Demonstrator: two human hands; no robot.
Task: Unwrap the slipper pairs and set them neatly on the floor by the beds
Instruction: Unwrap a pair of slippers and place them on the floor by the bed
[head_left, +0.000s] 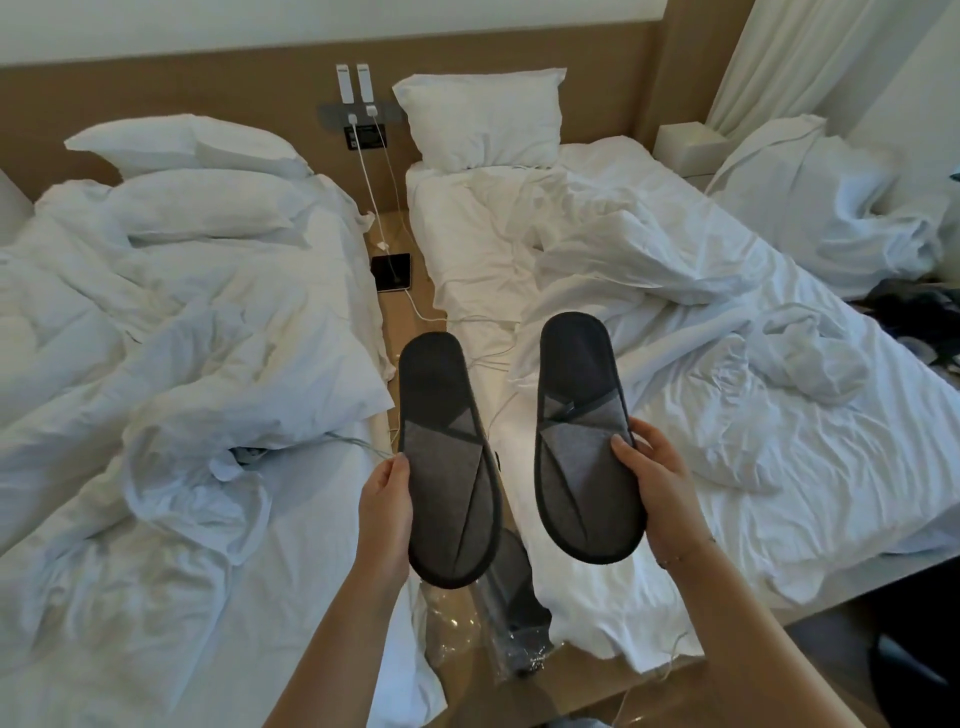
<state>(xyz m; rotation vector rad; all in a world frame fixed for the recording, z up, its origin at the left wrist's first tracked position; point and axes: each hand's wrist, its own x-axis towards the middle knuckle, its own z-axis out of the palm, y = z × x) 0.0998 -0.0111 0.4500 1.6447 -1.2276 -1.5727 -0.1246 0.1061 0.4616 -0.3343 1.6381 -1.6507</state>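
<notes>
I hold two flat dark grey slippers up over the gap between the two beds. My left hand (387, 514) grips the left slipper (441, 457) by its left edge. My right hand (657, 480) grips the right slipper (584, 431) by its right edge. Both slippers are unwrapped, with their grey toe straps pressed flat. On the floor below them lies another dark slipper pair (511, 597), with clear plastic wrap (452, 631) beside and around it.
The left bed (156, 364) and the right bed (727, 389) are unmade, with rumpled white duvets. A narrow strip of wooden floor (415, 306) runs between them and holds a tablet (390, 272) and white charging cables. Clothes lie at the far right.
</notes>
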